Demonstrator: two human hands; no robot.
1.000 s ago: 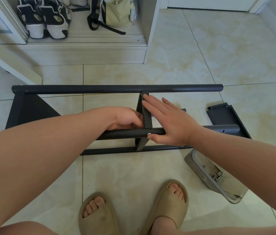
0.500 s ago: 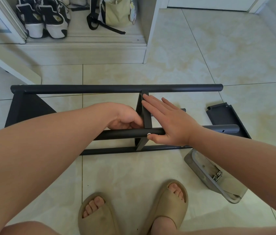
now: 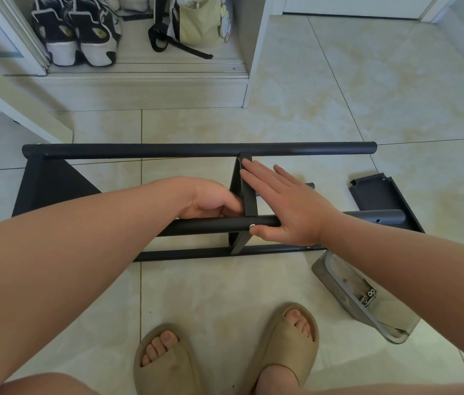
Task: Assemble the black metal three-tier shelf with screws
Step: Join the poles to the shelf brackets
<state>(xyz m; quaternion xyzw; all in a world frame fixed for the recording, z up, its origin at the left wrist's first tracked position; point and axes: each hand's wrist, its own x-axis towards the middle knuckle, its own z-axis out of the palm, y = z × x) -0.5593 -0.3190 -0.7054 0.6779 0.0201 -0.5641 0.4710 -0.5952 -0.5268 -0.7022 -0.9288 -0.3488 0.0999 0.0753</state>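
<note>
The right hand's fingers (image 3: 256, 178) lie straight and close together, flat against the upright middle panel (image 3: 247, 192) of the black shelf frame (image 3: 196, 149), while its thumb tip touches a small silver screw (image 3: 252, 226) set in the near tube (image 3: 210, 223). The right hand (image 3: 290, 209) rests across that tube. On the other side of the panel, the left hand (image 3: 210, 199) curls its fingers in toward the panel just above the same tube (their tips are hidden behind the panel edge, so I cannot tell whether they pinch anything).

The frame lies on its side on the tiled floor (image 3: 339, 81), its tubes running left to right, with a solid end panel (image 3: 54, 189) at the left. A loose black panel (image 3: 379, 195) lies by the frame's right end. Nearer, under the right forearm, sits a grey tray (image 3: 336, 277) holding a few screws (image 3: 369, 296). Two feet in tan sandals (image 3: 279, 332) stand at the bottom. Sneakers (image 3: 76, 32) and a pale bag (image 3: 196, 21) sit in the open cabinet beyond.
</note>
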